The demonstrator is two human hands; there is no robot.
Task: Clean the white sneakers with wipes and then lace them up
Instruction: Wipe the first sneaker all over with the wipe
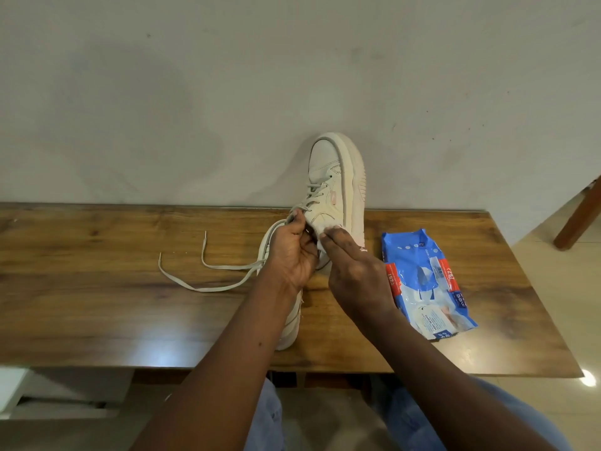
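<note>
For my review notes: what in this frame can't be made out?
- Head view: the wipe on the held sneaker is mostly hidden under the right hand.
- Head view: the lying sneaker is largely covered by the left hand and forearm.
- Head view: wipes pack print is too small to read.

The person's 2 arms are bare along their whole visible length, and the left hand [294, 255] and the right hand [354, 271] are uncovered too. A small dark spot sits on the left forearm [227, 353]. Lower down, both legs wear light blue denim trousers [416, 418]. The cloth is faded and softly creased, with paler patches over the thighs.
</note>
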